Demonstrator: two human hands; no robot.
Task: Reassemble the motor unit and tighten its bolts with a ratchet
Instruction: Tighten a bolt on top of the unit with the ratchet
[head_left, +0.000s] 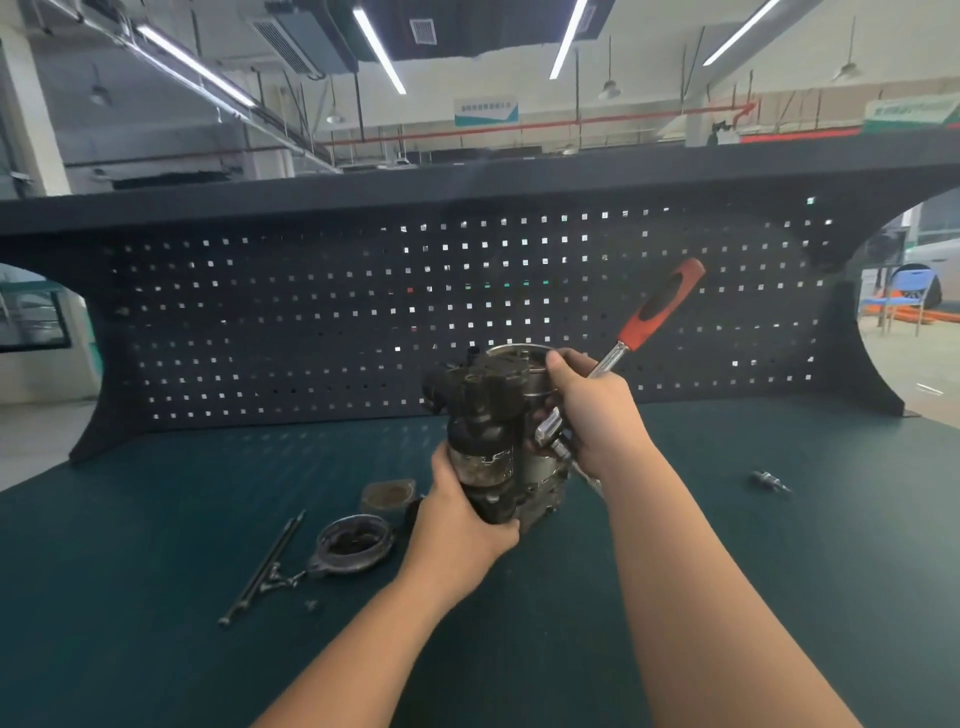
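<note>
The dark, greasy motor unit (488, 415) is held up above the green bench top (156, 493), tilted away from me. My left hand (462, 519) grips its lower end from the left. My right hand (592, 410) holds the ratchet (660, 306) against the unit's right side; the red and black handle points up and to the right, and the chrome head shows below my fingers. My right thumb rests on the unit's upper rim.
On the bench left of my hands lie a round metal end cover (353, 543), a square gasket-like plate (388, 493), two long bolts (265, 564) and small fittings. A chrome socket piece (771, 480) lies at the right. A dark pegboard (363, 312) stands behind.
</note>
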